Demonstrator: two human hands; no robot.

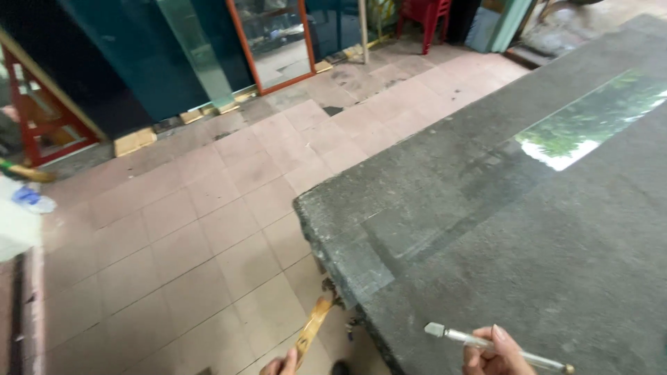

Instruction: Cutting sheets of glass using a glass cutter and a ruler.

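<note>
My right hand (495, 355) shows at the bottom edge, over the dark carpeted table (486, 229), and grips a slim metal glass cutter (472, 340) whose head points left. My left hand (279, 364) is barely in view at the bottom, off the table's left side, holding a yellowish wooden stick (313, 326) that slants up toward the table's corner. A long strip of clear glass (590, 121) lies flat on the table's far right and mirrors the trees and sky.
Pinkish floor tiles (194, 229) spread to the left of the table. Large glass sheets (194, 48) and a red-framed pane (274, 42) lean against the back wall. A red frame rack (38, 118) stands at the far left, a red plastic stool (425, 17) at the back.
</note>
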